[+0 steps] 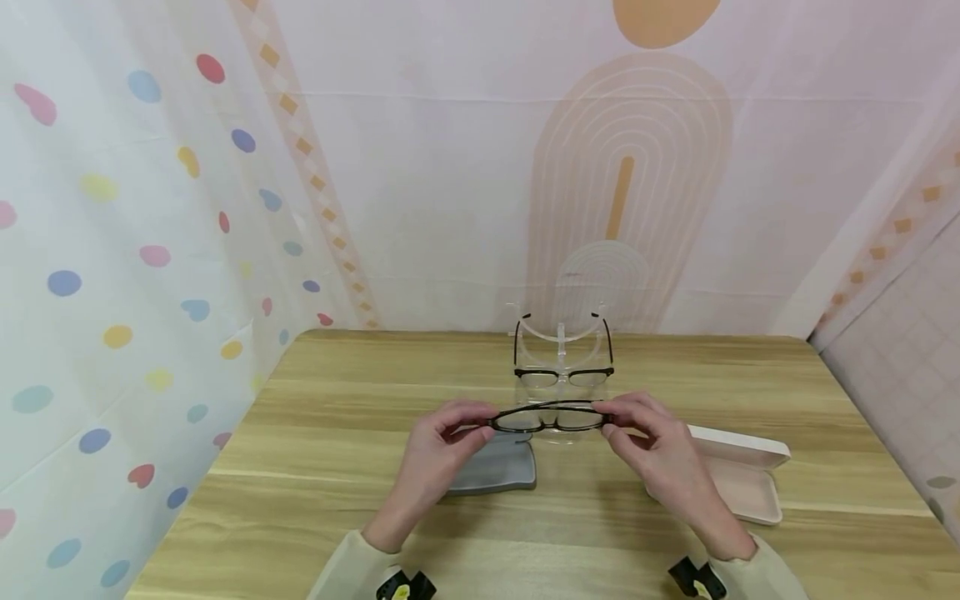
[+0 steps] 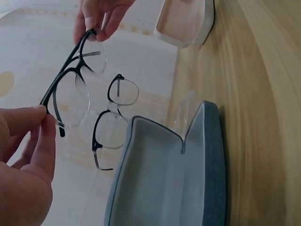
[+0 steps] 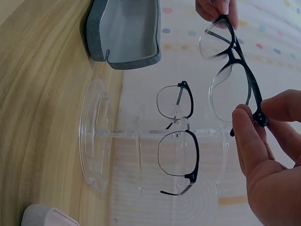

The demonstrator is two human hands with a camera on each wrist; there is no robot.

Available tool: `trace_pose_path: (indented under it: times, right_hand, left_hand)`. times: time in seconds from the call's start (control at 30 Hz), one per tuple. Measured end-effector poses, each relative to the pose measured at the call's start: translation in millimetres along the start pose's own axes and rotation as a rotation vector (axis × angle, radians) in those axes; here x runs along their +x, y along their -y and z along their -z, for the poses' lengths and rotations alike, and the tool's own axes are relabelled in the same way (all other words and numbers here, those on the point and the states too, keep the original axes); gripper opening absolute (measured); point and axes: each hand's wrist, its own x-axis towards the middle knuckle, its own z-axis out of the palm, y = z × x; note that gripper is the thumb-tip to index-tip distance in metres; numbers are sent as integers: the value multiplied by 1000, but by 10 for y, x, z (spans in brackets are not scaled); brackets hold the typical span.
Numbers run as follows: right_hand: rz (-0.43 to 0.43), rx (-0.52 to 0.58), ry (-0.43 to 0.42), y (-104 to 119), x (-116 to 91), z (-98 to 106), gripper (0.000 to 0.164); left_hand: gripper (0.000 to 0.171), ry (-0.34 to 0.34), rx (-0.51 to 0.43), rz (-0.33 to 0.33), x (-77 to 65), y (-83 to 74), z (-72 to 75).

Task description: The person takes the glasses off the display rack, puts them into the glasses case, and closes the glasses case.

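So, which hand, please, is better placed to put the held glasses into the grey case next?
Left hand, probably: it pinches the glasses nearer the grey case; the right hand is by the white case.

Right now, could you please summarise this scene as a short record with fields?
Left hand: pinches one end of black-framed eyeglasses
Right hand: pinches their other end
Clear display stand: holds browline eyeglasses, temples unfolded
Grey eyeglass case: open, near left hand
White eyeglass case: open, near right hand
Surface: wood-grain tabletop
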Motion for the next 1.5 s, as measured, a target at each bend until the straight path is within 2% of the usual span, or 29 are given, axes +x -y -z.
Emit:
trace_pose_path:
  times: [0.23,0.43,0.7,0.9,1.03,1.3,1.5]
  right_hand:
    - [-116,34,12,28,-11,-73,19]
    - [-123,13,12,-3,-19,-150,17]
    - [-124,42,-4,-42,-13,-273,15]
    - [-152,-2,1,-81,0,-340,10]
    - [-128,-38,4,-104,13,-378,9]
    - [-53,-108,-14,-148,36,-452,10]
    - [-51,-134,2,-166,51,-532,9]
  left_hand:
    - [19,-10,39,-3,-70,56,89]
    - [18,-36,60,-22,-109,101,154]
    - [21,-85,46,39,-153,145,209]
    - [19,-122,-5,86,-200,155,241]
    - [18,-135,-21,108,-228,168,272]
    - [18,-145,-54,109,-274,238,327]
    - [17,-168,-57,141,-326,285,367]
